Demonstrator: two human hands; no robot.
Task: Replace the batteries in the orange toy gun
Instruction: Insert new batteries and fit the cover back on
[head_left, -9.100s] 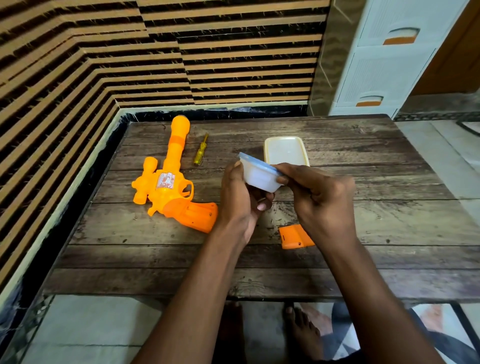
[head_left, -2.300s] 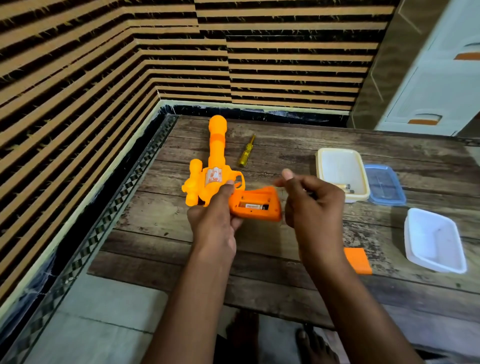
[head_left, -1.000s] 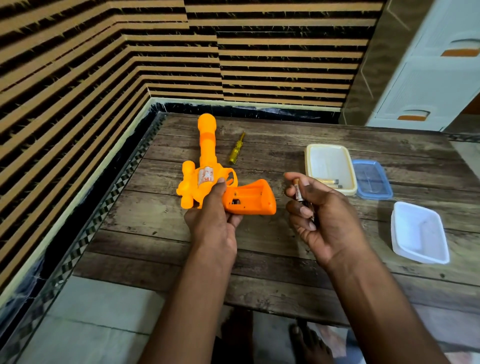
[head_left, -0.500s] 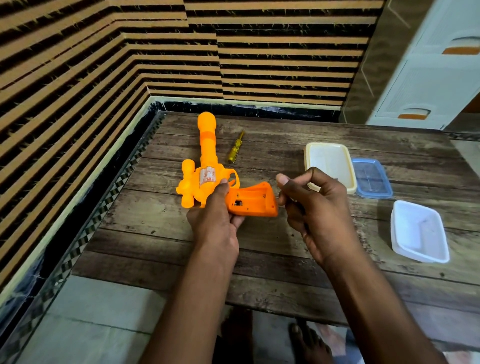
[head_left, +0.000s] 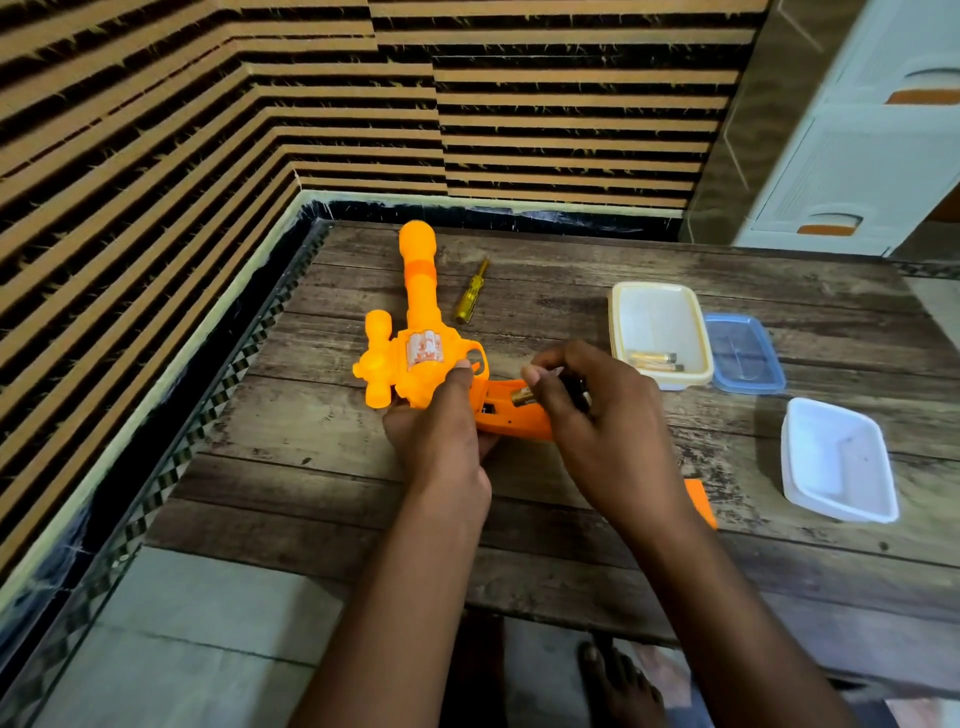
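Head | left hand (head_left: 436, 431) grips toy gun (head_left: 415, 353) | right hand (head_left: 597, 415) pinches battery (head_left: 521, 397)

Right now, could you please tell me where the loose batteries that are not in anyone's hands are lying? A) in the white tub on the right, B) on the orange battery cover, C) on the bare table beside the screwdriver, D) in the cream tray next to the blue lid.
D: two batteries lie at the near end of the cream tray, beside the blue lid.
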